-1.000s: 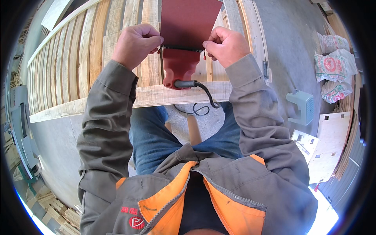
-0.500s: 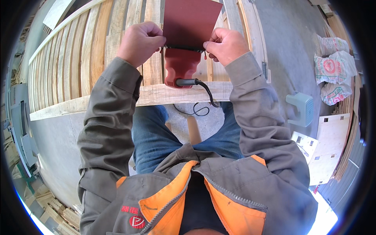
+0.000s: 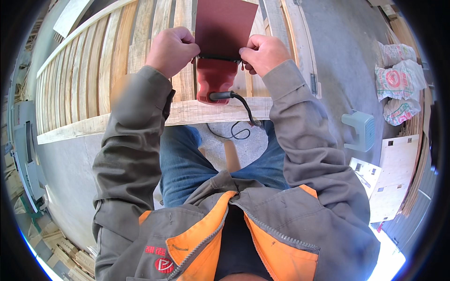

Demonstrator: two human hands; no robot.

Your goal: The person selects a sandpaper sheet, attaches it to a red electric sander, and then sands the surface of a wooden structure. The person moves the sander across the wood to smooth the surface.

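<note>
A red sander [image 3: 216,79] rests on the slatted wooden pallet, its black cord [image 3: 247,105] hanging over the near edge. A dark red sheet of sandpaper [image 3: 224,28] stands up from the sander's far end. My left hand [image 3: 173,50] pinches the sheet's lower left corner between thumb and fingers, close to the sander's black edge. At the lower right corner, my right hand [image 3: 265,53] pinches the sheet in the same way, its other fingers curled below. The sheet hides what lies behind it.
The wooden pallet [image 3: 96,70] spreads to the left, with gaps between its slats. On the floor to the right are a blue-grey plastic stool [image 3: 360,130], white woven sacks [image 3: 398,82] and pale boards with square holes [image 3: 393,178]. Cord loops lie on the floor below the pallet.
My right hand has shifted slightly left along with the right side of the sandpaper, so the sheet looks narrower. My left hand has moved a little right and still pinches its corner.
</note>
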